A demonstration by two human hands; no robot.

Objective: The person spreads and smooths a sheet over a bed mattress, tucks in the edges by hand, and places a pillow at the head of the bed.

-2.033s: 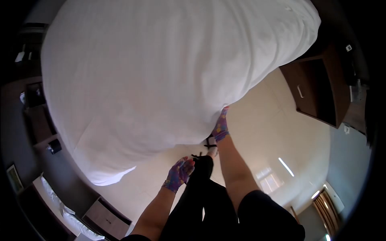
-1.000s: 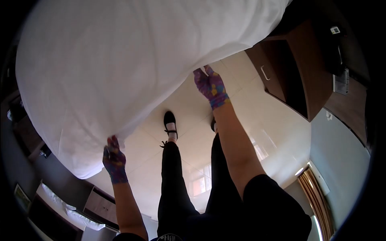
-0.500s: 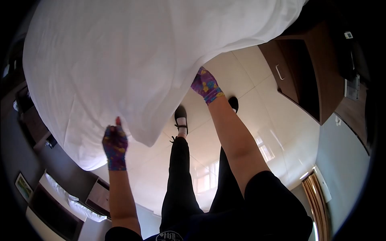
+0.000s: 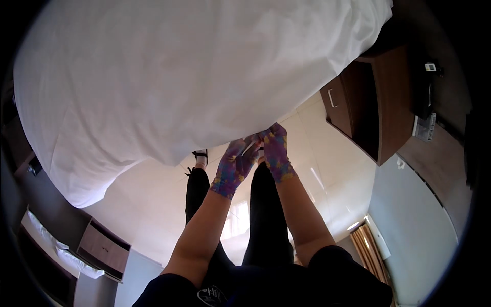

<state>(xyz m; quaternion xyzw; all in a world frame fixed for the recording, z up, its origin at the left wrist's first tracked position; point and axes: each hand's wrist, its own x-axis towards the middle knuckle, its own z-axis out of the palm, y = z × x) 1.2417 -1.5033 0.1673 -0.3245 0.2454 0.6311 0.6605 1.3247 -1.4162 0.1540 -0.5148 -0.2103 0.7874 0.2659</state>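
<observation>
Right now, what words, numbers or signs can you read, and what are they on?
No text is readable here.
Round emblem on the black shirt: too blurred to read.
Small white patch, upper right: too small to read.
Pale item beside the brown cabinet: fine marks, too small to tell.
White bed linen and floral gloves: no writing shows.

light is dim, with glare on the glossy floor (image 4: 302, 158), and the view curves into black corners.

Left arm (image 4: 197, 238) and right arm (image 4: 304, 217) extended forward, converging. Left hand (image 4: 235, 169) gloved, fingers bent; right hand (image 4: 276, 153), gloved too, close beside it and reaching slightly farther forward. Wrists (image 4: 286, 174) nearly straight, set apart behind the hands. Fingertip grip unclear.
</observation>
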